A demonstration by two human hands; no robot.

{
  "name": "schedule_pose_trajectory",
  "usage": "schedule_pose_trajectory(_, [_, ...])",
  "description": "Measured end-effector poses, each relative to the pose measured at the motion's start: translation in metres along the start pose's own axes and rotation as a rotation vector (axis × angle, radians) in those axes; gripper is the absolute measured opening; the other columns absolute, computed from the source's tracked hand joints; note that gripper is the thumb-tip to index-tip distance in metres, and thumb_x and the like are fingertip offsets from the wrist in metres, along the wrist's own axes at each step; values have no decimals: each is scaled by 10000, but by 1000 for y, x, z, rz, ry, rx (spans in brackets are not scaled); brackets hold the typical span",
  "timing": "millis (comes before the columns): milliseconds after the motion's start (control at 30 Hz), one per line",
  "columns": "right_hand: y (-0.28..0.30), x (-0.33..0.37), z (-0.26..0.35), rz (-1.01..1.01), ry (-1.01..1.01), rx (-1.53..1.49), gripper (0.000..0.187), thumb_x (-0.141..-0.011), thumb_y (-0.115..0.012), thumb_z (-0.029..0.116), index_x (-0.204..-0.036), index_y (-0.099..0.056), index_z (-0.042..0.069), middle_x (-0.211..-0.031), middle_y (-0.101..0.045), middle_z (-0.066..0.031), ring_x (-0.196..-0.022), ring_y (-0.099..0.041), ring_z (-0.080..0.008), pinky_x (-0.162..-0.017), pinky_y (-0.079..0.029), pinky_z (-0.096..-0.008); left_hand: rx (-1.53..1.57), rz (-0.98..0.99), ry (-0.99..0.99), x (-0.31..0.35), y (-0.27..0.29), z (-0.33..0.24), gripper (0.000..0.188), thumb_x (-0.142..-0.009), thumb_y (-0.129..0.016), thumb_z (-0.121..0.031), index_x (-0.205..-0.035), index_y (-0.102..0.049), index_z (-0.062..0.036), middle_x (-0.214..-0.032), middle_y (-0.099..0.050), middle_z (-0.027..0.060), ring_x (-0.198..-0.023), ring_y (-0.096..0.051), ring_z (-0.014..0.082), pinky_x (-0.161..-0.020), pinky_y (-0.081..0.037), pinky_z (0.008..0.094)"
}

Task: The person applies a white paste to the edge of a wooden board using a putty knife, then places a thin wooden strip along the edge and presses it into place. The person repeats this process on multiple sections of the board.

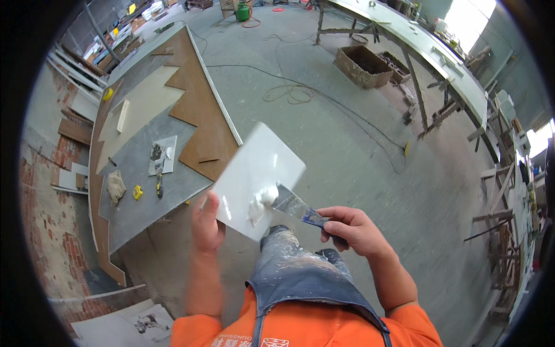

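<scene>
My left hand (207, 224) grips a white rectangular board (260, 156) by its near left edge, thumb on top. On the board's lower part sits a lump of white paste (261, 203). My right hand (354, 229) is closed round the dark blue handle of a putty knife (293, 203). The knife's metal blade touches the right side of the paste, and its surface is smeared with white. Both hands are held out in front of my apron (312, 295), above the floor.
At left, a table with a zigzag brown panel (196, 136) bears a second paste board (167, 155), a yellow-black tool (159, 185), a yellow tape measure (137, 192) and a crumpled cloth (115, 188). Cables (295, 92) cross the floor. A long workbench (428, 43) and a box (361, 68) stand right.
</scene>
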State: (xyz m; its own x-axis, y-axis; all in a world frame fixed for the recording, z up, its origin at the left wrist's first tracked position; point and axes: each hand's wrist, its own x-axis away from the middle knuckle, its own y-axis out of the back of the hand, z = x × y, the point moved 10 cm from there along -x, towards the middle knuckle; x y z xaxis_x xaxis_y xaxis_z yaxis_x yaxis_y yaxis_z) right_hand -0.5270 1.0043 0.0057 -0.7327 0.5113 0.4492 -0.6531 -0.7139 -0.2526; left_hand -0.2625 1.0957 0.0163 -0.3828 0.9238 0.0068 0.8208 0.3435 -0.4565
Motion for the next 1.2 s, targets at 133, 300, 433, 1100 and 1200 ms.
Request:
schedule_pose_trajectory(133, [43, -19, 24, 18, -29, 238, 306, -980, -588, 140, -1247, -682, 21, -828, -673, 2, -632, -542, -35, -555, -447, -189, -12, 107, 275, -51, -26, 52, 515, -1048, -529, -377, -1315, -559, 62, -1188, -665, 113, -1079, -637, 173, -932, -498, 329])
schedule_pose_trajectory(300, [102, -80, 70, -107, 221, 400, 252, -923, -663, 104, -1156, -730, 35, -841, -666, -25, -707, -580, -94, -612, -474, -239, 222, -76, 354, -115, -31, 102, 542, -1045, -508, -420, -1336, -551, 36, -1226, -659, 121, -1129, -636, 211, -975, -503, 371])
schedule_pose_trajectory(433, [107, -130, 140, -203, 641, 901, 321, -836, -737, 64, -1156, -724, 81, -899, -648, -95, -752, -627, -213, -646, -506, -306, 526, -309, 240, -176, -17, 115, 640, -1038, -427, -539, -1392, -513, -13, -1333, -612, 94, -1225, -585, 252, -1048, -462, 412])
schedule_pose_trajectory(1100, [278, -448, 247, 69, 222, 663, 416, -840, -763, 200, -1216, -675, 46, -836, -671, -72, -746, -610, -134, -718, -516, -298, 627, -976, -488, -342, 58, 53, 549, -1057, -427, -473, -1404, -501, -54, -1388, -586, 86, -1245, -575, 275, -977, -521, 448])
schedule_pose_trajectory(1200, [309, -498, 249, 116, 154, 635, 344, -818, -788, 204, -1081, -683, 8, -800, -656, -32, -733, -589, -114, -688, -498, -284, 675, -1220, -526, -342, 67, 74, 494, -1057, -437, -468, -1343, -540, -79, -1311, -622, 60, -1158, -599, 252, -875, -527, 386])
